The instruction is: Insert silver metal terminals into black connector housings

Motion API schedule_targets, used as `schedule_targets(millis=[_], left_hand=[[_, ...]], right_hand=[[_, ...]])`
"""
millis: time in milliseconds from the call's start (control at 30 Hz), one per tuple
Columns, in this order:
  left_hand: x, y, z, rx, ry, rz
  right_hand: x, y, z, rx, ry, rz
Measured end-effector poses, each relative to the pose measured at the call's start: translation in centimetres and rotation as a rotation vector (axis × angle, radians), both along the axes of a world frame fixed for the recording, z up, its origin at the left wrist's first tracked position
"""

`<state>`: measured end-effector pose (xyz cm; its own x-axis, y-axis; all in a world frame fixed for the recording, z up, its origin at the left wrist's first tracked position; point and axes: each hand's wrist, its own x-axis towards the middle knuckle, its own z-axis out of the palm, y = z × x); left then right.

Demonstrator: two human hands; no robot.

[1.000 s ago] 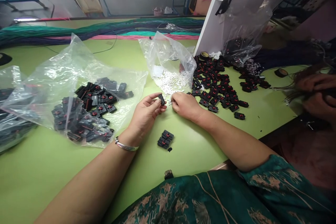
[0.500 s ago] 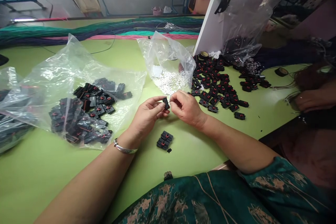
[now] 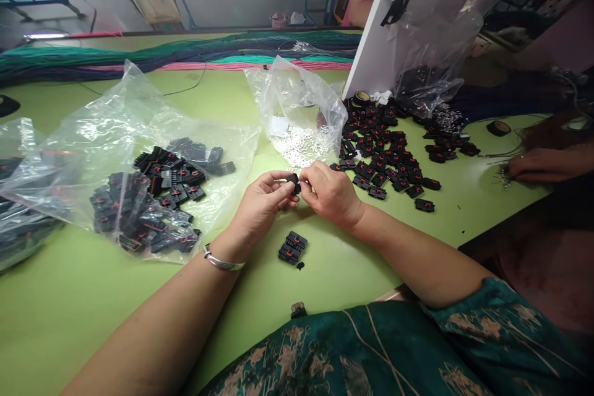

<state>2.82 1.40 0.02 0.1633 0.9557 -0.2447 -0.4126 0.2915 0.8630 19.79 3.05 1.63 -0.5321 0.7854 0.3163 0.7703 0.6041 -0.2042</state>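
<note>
At left, a clear bag (image 3: 109, 114) holds black connectors (image 3: 174, 176), perhaps unworked. The left hand (image 3: 263, 199) grips a single connector (image 3: 294, 183) between thumb and fingers above the green table (image 3: 343, 260); work on it looks underway, though any filled slots are too small to tell. Nearer the body lies a connector pair (image 3: 292, 247), finished or waiting, unclear. The right hand (image 3: 330, 193) is pinched tight just beside the gripped piece, its contents hidden. Counting rightward: bagged connectors too overlapped to number, one gripped, two set apart, one bag of metal pieces (image 3: 283, 83), dozens of loose connectors (image 3: 385, 164), one co-worker's hand (image 3: 529, 166)
</note>
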Motion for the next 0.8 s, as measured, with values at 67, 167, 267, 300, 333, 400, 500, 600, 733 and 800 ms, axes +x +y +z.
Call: schedule_targets(millis=[67, 167, 267, 300, 333, 400, 500, 600, 733, 800], left_hand=[[0.0, 0.0, -0.1, 0.003, 0.0, 0.006], [-0.1, 0.0, -0.3, 0.002, -0.011, 0.027], [-0.1, 0.2, -0.2, -0.004, -0.048, 0.05], [-0.2, 0.2, -0.2, -0.006, -0.063, 0.055], [-0.2, 0.2, -0.1, -0.007, -0.075, 0.058], [-0.3, 0.3, 0.1, -0.006, -0.088, 0.056], [-0.5, 0.4, 0.2, -0.002, -0.078, 0.055], [-0.7, 0.7, 0.2, 0.005, -0.076, 0.115], [-0.9, 1.0, 0.0, 0.004, -0.084, 0.178], [-0.8, 1.0, -0.1, 0.004, -0.079, 0.171]], right_hand=[[0.1, 0.0, -0.2, 0.018, 0.017, 0.029], [0.1, -0.1, -0.5, 0.034, 0.057, 0.075], [0.0, -0.4, -0.5, 0.011, 0.049, 0.081], [-0.1, -0.6, -0.4, -0.007, 0.035, 0.076], [-0.1, -0.7, -0.3, -0.028, 0.022, 0.073], [-0.1, -0.8, -0.1, -0.077, 0.037, 0.092], [0.6, -0.3, 0.3, -0.151, 0.232, 0.118], [1.6, 1.0, 0.3, -0.215, 0.44, -0.019], [2.1, 2.3, -0.5, -0.25, 0.39, -0.157], [1.7, 2.4, -1.0, -0.286, 0.27, -0.136]])
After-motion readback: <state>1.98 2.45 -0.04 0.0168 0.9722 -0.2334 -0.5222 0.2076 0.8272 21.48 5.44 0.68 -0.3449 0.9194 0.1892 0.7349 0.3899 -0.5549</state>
